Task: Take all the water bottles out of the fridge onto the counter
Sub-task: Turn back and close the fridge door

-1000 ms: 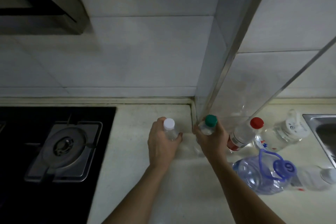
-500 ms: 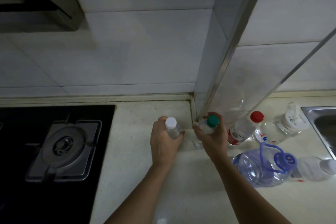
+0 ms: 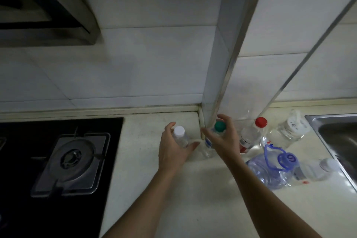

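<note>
two hands (image 3: pixel 173 152) (image 3: pixel 225 141) hold upright bottles (image 3: pixel 180 138) (image 3: pixel 209 146) on counter (image 3: pixel 150 160).

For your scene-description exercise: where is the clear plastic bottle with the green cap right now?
In the head view, the clear plastic bottle with the green cap stands on the counter at the wall corner, under the right hand, beside the red-capped bottle.

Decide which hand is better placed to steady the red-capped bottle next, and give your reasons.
Right hand: it is at the green-capped bottle, directly beside the red-capped bottle. The left hand, holding the white-capped bottle, would have to cross over.
</note>
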The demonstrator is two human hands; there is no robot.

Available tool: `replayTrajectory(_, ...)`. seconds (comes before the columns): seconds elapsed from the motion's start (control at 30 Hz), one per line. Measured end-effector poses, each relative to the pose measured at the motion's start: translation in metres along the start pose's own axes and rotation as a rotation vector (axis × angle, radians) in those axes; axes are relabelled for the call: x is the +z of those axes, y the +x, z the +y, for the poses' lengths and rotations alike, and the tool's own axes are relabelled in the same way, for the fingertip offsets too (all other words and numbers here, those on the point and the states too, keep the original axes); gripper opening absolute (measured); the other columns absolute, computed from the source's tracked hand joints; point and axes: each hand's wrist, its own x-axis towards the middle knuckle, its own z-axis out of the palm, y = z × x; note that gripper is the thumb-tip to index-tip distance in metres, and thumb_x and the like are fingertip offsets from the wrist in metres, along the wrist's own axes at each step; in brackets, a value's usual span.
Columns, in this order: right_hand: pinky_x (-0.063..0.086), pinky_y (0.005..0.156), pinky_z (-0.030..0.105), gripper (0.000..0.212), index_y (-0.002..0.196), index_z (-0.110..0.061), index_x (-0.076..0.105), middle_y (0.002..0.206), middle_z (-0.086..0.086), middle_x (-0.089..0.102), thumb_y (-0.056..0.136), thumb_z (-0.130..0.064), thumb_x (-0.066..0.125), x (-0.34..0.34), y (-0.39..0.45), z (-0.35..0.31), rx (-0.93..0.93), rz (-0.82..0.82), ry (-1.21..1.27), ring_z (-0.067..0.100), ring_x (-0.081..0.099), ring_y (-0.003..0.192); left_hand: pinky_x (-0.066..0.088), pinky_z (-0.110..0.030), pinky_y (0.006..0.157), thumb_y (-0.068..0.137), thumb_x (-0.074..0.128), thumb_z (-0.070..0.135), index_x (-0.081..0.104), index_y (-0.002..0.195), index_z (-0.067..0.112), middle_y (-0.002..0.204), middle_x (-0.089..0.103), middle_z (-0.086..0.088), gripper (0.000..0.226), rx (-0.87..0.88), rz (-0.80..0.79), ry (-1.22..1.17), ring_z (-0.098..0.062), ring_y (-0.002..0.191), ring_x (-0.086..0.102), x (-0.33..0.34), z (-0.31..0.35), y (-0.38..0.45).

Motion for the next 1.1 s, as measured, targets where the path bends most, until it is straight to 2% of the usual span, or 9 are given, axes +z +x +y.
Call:
replayTrajectory(0.07, 0.047, 0.082, 0.016, 0.062, 0.135, -0.02, 0.048, 0.121, -0.008, 0.056, 0.084, -0.036, 0.08, -0.007, 0.0, -0.02, -0.044, -0.007, -0.036, 0.007, 0.057, 0.103, 0.048, -0.044, 0.108, 0.067, 0.089, 0.045, 0.033, 0.15, 0.032, 0.154, 0.045, -0.002, 0.101, -0.016, -0.058, 0.027, -0.026, 0.137, 0.047, -0.009, 0.016, 0.0)
replayTrajectory(0.2, 0.043, 0.096, 0.03, 0.059, 0.14, -0.021, 0.049, 0.129, -0.009, 0.054, 0.089, -0.038, 0.075, -0.021, 0.004, -0.076, -0.16, 0.019, -0.085, 0.009, 0.05, 0.119, 0.044, -0.039, 0.109, 0.065, 0.089, 0.05, 0.034, 0.151, 0.031, 0.154, 0.043, -0.003, 0.104, -0.032, -0.143, -0.012, -0.023, 0.138, 0.045, -0.04, 0.055, 0.004)
replayTrajectory(0.3, 0.045, 0.098, 0.031, 0.053, 0.139, -0.022, 0.051, 0.129, -0.006, 0.057, 0.093, -0.038, 0.07, -0.038, 0.01, -0.134, -0.221, 0.011, -0.026, 0.011, 0.053, 0.116, 0.044, -0.032, 0.103, 0.072, 0.086, 0.047, 0.042, 0.147, 0.027, 0.146, 0.05, -0.002, 0.088, 0.016, -0.127, -0.142, -0.02, 0.13, 0.05, -0.075, 0.099, 0.004)
replayTrajectory(0.43, 0.05, 0.097, 0.033, 0.032, 0.122, -0.022, 0.064, 0.112, -0.001, 0.068, 0.094, -0.037, 0.067, -0.063, 0.012, -0.214, -0.301, -0.022, 0.15, 0.01, 0.063, 0.103, 0.048, -0.029, 0.086, 0.081, 0.08, 0.041, 0.053, 0.136, 0.025, 0.13, 0.062, -0.003, 0.063, 0.108, -0.113, -0.368, -0.016, 0.114, 0.06, -0.128, 0.164, -0.001)
replayTrajectory(0.53, 0.049, 0.096, 0.035, 0.042, 0.115, -0.031, 0.067, 0.113, -0.005, 0.07, 0.081, -0.054, 0.056, -0.078, 0.006, -0.269, -0.306, -0.139, 0.209, 0.012, 0.066, 0.107, 0.052, -0.037, 0.096, 0.085, 0.075, 0.043, 0.059, 0.128, 0.028, 0.123, 0.066, 0.002, 0.048, 0.171, -0.119, -0.483, -0.016, 0.11, 0.065, -0.17, 0.208, -0.012)
replayTrajectory(0.63, 0.05, 0.098, 0.041, 0.049, 0.117, -0.03, 0.067, 0.115, -0.002, 0.071, 0.082, -0.06, 0.053, -0.088, 0.002, -0.313, -0.302, -0.225, 0.283, 0.017, 0.067, 0.108, 0.052, -0.044, 0.101, 0.09, 0.068, 0.046, 0.063, 0.115, 0.029, 0.122, 0.07, 0.001, 0.031, 0.227, -0.132, -0.53, -0.019, 0.109, 0.068, -0.203, 0.242, -0.024)
replayTrajectory(0.83, 0.053, 0.089, 0.043, 0.066, 0.119, -0.022, 0.071, 0.115, 0.008, 0.074, 0.077, -0.068, 0.05, -0.098, -0.005, -0.35, -0.218, -0.324, 0.536, 0.025, 0.07, 0.104, 0.05, -0.048, 0.102, 0.092, 0.053, 0.059, 0.068, 0.119, 0.022, 0.116, 0.076, -0.004, 0.049, 0.166, -0.213, -0.735, -0.028, 0.11, 0.07, -0.251, 0.272, -0.036)
replayTrajectory(0.97, 0.051, 0.088, 0.044, 0.059, 0.12, -0.018, 0.072, 0.115, 0.012, 0.074, 0.094, -0.063, 0.043, -0.096, -0.003, -0.35, -0.162, -0.413, 0.665, 0.029, 0.07, 0.103, 0.048, -0.049, 0.103, 0.09, 0.048, 0.064, 0.068, 0.124, 0.02, 0.118, 0.076, -0.006, 0.058, 0.157, -0.165, -0.764, -0.031, 0.112, 0.07, -0.271, 0.265, -0.046)
replayTrajectory(1.1, 0.05, 0.088, 0.044, 0.058, 0.117, -0.017, 0.072, 0.116, 0.015, 0.073, 0.095, -0.061, 0.042, -0.075, -0.007, -0.348, -0.111, -0.509, 0.717, 0.03, 0.069, 0.103, 0.049, -0.047, 0.1, 0.091, 0.046, 0.063, 0.067, 0.124, 0.019, 0.12, 0.075, -0.007, 0.059, 0.114, -0.075, -0.757, -0.032, 0.112, 0.07, -0.286, 0.251, -0.064)
